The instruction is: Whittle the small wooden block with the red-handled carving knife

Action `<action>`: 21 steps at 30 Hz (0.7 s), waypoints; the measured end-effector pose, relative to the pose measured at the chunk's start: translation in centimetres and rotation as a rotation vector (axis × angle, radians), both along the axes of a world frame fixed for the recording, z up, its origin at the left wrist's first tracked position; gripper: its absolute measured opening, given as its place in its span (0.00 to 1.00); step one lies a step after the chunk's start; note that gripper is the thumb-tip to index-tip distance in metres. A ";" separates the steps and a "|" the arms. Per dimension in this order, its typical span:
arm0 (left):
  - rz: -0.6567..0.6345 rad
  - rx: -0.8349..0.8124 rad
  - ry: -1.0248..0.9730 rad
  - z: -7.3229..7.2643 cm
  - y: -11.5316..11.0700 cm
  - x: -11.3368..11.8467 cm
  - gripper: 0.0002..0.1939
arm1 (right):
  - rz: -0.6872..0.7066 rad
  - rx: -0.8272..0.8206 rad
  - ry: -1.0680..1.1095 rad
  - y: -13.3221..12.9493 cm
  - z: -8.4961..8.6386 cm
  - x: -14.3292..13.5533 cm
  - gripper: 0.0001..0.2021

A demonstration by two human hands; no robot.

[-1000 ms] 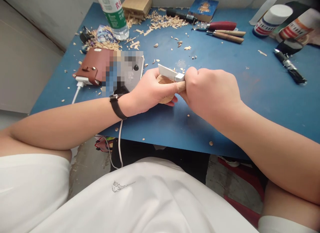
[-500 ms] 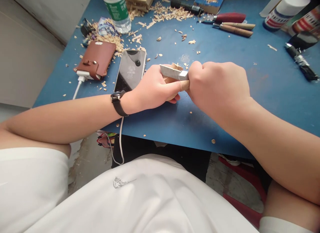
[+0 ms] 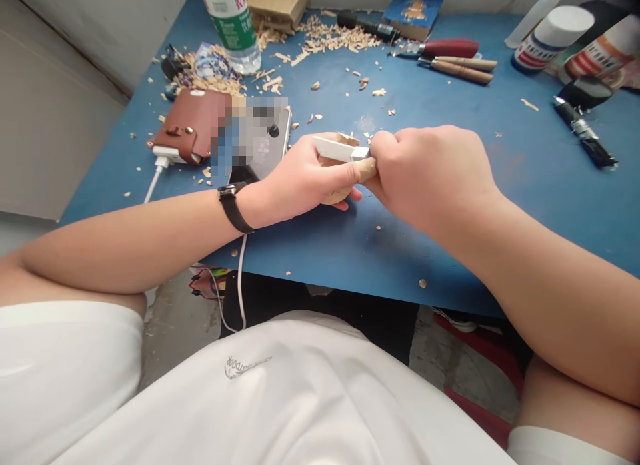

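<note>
My right hand [image 3: 435, 158] is wrapped round the handle of a carving knife [image 3: 336, 149], whose flat blade points left and catches bright light. My left hand [image 3: 310, 168] grips a small piece of wood [image 3: 334, 194], mostly hidden behind the fingers. The blade lies over the wood, close above my left thumb, which wears a tan cover at its tip and meets my right fist. The knife's handle is hidden inside that fist. A phone [image 3: 265, 152] lies on the table just behind my left wrist.
Wood shavings [image 3: 337, 38] are scattered over the blue table [image 3: 450, 118]. A brown leather case [image 3: 187, 125] with a cable and a water bottle [image 3: 235, 32] stand at left. Carving tools [image 3: 460, 64] lie at the back; paint jars [image 3: 555, 38] and a black strapped object [image 3: 585, 128] are at right.
The blade has tilted slightly and now reflects white. More of the wood shows beneath my left hand. The whole view has shifted a little; both hands keep their grips.
</note>
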State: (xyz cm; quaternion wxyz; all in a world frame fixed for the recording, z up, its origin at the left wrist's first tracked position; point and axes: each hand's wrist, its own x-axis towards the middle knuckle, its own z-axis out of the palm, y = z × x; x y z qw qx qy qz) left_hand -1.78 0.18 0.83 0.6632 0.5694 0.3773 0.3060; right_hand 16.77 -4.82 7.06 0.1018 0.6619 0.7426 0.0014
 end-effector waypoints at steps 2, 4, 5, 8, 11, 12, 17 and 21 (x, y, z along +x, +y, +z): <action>-0.008 0.022 0.049 0.4 0.0 0.0 0.38 | 0.020 0.016 -0.003 0.1 0.3 0.3 0.19; -0.004 0.044 0.089 0.7 -0.2 0.2 0.39 | 0.021 0.023 -0.022 0.2 0.5 0.4 0.18; 0.005 0.055 0.099 0.9 -0.3 0.3 0.38 | 0.022 0.013 -0.033 0.2 0.5 0.4 0.18; 0.043 0.075 0.113 1.1 -0.7 0.7 0.35 | 0.010 -0.002 -0.025 0.2 0.5 0.3 0.18; 0.071 0.077 0.105 0.9 -0.9 0.9 0.32 | -0.014 0.010 0.048 0.1 0.2 0.1 0.17; 0.080 0.082 0.097 0.8 -1.0 0.9 0.31 | -0.014 0.018 0.066 0.0 0.0 0.1 0.16; 0.148 0.088 0.105 0.3 -0.9 1.0 0.26 | -0.010 0.025 0.023 0.5 -1.0 -0.1 0.17; 0.190 0.024 0.138 0.3 -0.3 1.3 0.24 | -0.050 0.023 0.031 0.8 -1.3 -0.6 0.19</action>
